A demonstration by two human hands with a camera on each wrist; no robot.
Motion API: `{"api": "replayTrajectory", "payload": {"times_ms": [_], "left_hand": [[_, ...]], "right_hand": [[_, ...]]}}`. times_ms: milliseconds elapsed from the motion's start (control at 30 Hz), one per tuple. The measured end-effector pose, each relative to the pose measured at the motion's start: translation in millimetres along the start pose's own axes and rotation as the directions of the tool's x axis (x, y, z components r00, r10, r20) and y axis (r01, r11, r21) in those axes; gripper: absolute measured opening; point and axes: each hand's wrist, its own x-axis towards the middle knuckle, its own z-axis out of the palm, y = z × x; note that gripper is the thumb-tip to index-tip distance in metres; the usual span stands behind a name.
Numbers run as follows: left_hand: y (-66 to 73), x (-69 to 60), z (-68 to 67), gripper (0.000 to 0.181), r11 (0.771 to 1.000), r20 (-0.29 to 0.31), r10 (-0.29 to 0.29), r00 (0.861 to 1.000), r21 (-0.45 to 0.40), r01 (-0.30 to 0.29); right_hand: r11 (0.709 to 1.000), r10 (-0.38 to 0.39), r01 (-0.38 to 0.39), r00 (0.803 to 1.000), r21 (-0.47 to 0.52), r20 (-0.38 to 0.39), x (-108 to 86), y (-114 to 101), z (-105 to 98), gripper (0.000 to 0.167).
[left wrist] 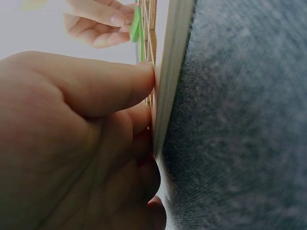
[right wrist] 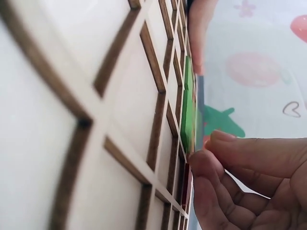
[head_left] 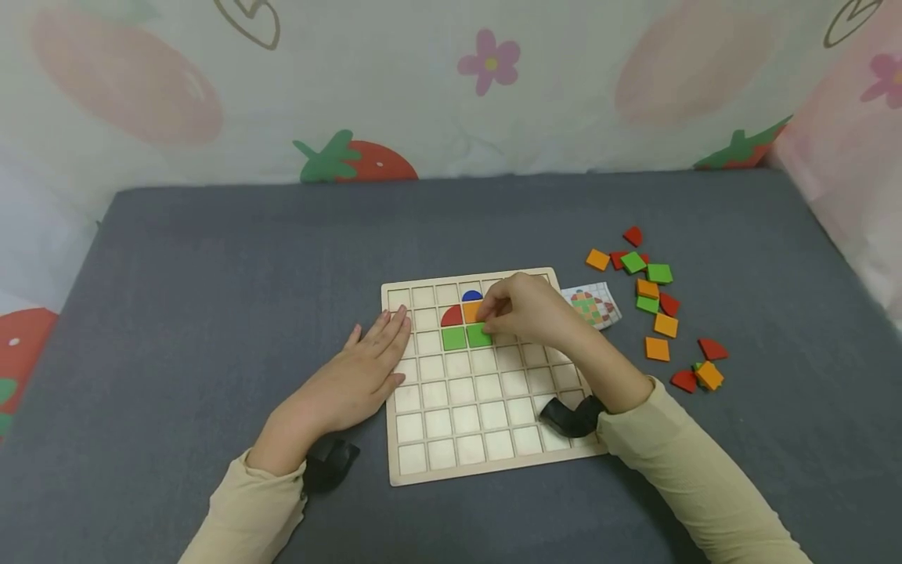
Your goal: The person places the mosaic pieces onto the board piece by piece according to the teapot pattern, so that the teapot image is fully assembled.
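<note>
A pale gridded board (head_left: 467,419) lies flat. On its left edge rests the left hand (head_left: 362,374), fingers extended; over it the right hand (head_left: 528,310) bunches its fingertips (pinching something? I cannot tell) beside blue, red, orange and green tiles (head_left: 454,338). Beneath it, grey cloth (head_left: 247,266); right of it, a patterned card (head_left: 599,310) and loose pieces (head_left: 658,349); beyond it, a strawberry-print curtain (head_left: 564,86).

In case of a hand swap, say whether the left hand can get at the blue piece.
Likely yes: the left hand rests at the left edge of the board, with empty cells between it and the blue piece; the right hand, close to the piece, might crowd it.
</note>
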Motion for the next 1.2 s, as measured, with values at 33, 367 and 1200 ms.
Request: {"api": "replayTrajectory", "payload": {"times_ms": [33, 367, 1200], "left_hand": [[0.0, -0.2, 0.3, 0.063, 1.000, -0.001, 0.000, 1.000, -0.001, 0.000], [-0.3, -2.5, 0.6, 0.063, 1.000, 0.003, -0.009, 1.000, -0.015, 0.009], [-1.2, -1.0, 1.4, 0.062, 1.000, -0.005, -0.003, 1.000, -0.006, 0.003]], "right_hand": [[1.000, -0.004, 0.004, 1.000, 0.011, 0.001, 0.0, 1, 0, 0.005], [0.990, -0.013, 0.011, 1.000, 0.142, 0.014, -12.3, 13, -15, 0.008], [0.978, 0.182, -0.167, 0.974, 0.122, -0.134, -91.3, 63, -86, 0.030]]}}
